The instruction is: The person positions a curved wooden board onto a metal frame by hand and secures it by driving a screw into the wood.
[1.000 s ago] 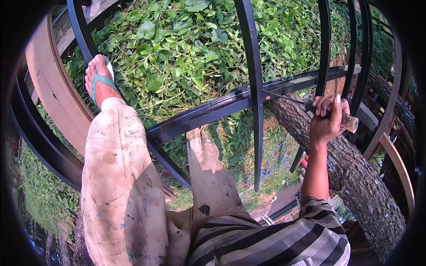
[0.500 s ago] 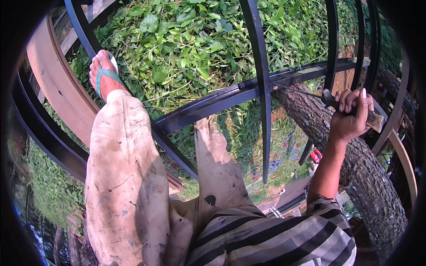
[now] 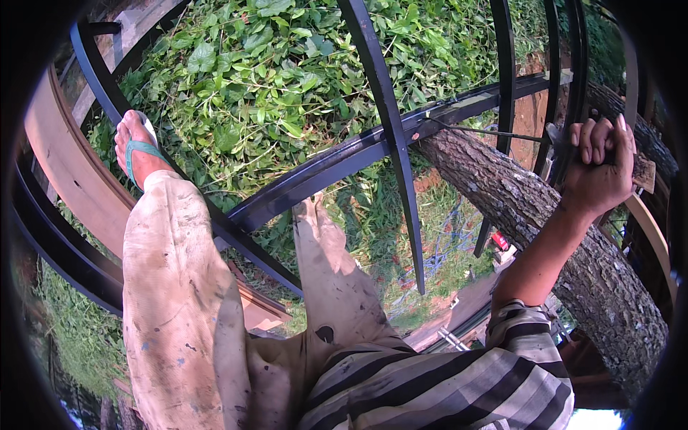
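Observation:
My right hand [image 3: 598, 161] is closed around a wooden handle [image 3: 645, 175], whose squared end sticks out beyond the heel of my palm. From the handle's other end a long, thin dark rod [image 3: 494, 132] runs left; I cannot make out its exact kind. The rod's far end reaches the black beam [image 3: 462, 109], near where a black upright bar [image 3: 383, 100] crosses it. Whether the tip touches the metal is too small to tell. Below the rod slants a thick, rough-barked trunk [image 3: 502, 183]. My left hand is out of view.
My foot in a green-strapped sandal [image 3: 140, 147] rests on a black bar at the left. Beside it curves a wooden plank [image 3: 64, 143]. Leafy plants [image 3: 287, 79] lie under the frame. Far below are a small red object [image 3: 499, 241] and blue strands [image 3: 448, 240].
My right hand has moved away to the right with the handle and the rod. The whole view has shifted, so the frame and my leg appear farther left.

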`<state>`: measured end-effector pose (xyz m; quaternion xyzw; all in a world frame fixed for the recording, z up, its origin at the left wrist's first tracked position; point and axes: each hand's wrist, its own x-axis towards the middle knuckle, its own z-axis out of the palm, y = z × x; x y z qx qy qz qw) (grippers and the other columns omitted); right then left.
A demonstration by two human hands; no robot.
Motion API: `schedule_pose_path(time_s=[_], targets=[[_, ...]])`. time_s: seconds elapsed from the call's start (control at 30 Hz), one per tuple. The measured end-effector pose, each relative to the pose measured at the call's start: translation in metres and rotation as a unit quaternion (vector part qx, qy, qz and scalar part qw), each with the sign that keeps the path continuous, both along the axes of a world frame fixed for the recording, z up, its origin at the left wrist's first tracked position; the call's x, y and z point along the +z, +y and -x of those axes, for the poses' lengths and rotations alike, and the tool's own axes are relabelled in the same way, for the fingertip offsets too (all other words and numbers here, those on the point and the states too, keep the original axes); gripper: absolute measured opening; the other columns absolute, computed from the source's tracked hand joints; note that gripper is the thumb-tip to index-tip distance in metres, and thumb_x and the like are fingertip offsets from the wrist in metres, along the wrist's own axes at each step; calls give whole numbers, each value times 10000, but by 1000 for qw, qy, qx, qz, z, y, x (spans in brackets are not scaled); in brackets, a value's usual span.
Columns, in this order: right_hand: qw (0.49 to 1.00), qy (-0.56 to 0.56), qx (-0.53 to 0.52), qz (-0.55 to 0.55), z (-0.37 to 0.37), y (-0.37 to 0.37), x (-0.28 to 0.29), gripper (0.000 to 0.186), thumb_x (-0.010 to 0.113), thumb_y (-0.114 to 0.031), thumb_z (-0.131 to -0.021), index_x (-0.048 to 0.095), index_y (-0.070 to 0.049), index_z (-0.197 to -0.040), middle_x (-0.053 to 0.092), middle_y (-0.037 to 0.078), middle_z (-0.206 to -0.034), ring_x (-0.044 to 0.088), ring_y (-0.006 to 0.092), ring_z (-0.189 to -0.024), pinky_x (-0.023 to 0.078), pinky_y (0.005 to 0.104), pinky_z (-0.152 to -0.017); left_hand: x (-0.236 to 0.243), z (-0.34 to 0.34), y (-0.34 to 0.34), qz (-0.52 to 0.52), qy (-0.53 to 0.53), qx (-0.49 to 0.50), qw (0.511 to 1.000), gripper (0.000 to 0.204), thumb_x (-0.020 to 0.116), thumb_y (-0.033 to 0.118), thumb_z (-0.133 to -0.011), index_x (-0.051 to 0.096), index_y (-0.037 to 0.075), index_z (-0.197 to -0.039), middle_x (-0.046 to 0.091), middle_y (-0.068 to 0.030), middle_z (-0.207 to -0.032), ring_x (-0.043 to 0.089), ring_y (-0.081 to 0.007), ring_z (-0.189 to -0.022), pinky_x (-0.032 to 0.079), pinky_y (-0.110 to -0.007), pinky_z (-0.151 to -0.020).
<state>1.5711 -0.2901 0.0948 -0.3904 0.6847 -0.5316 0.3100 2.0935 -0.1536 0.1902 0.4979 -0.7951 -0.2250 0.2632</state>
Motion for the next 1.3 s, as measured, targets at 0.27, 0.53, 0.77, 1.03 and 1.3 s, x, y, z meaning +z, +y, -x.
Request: schedule_pose_path(time_s=[0.27, 0.53, 0.77, 1.03, 1.3], targets=[[991, 97, 15, 88, -13, 2, -36, 363, 550, -74, -981, 379, -68, -660, 377, 45, -510, 349, 107, -409, 378, 293, -448, 13, -11, 8, -60, -23, -40, 997, 360, 453, 286, -939, 686, 42, -1065, 691, -137, -1021, 540, -406, -1129, 508, -579, -934], [940, 284, 102, 159, 6, 11, -33, 340, 518, -6, -1002, 363, -63, -705, 424, 50, -530, 393, 110, -444, 338, 291, -460, 7, -16, 8, -52, -18, -54, 997, 423, 418, 313, -980, 693, 38, -1146, 704, -143, -1107, 519, -428, -1237, 542, -596, -934], [976, 153, 79, 132, 19, -24, -38, 352, 587, -21, -959, 400, -58, -664, 441, 55, -527, 411, 110, -441, 366, 280, -463, 0, -24, -5, -28, 5, -114, 993, 429, 417, 336, -992, 700, 46, -1133, 705, -138, -1120, 516, -426, -1243, 531, -581, -970], [976, 215, -37, 3, 63, -114, -91, 235, 634, -132, -907, 499, -134, -714, 439, -44, -533, 388, 79, -385, 310, 261, -369, -18, 31, -3, 68, 62, 129, 987, 263, 551, 271, -809, 668, 48, -732, 653, -102, -707, 595, -297, -824, 491, -478, -799], [972, 214, -88, -44, 136, -160, -126, 218, 614, -125, -897, 529, -120, -697, 428, -59, -526, 424, 77, -410, 314, 262, -366, 7, -11, -9, -50, -30, -71, 996, 424, 403, 346, -1022, 702, 57, -1102, 709, -111, -1114, 521, -406, -1241, 504, -567, -1014]])
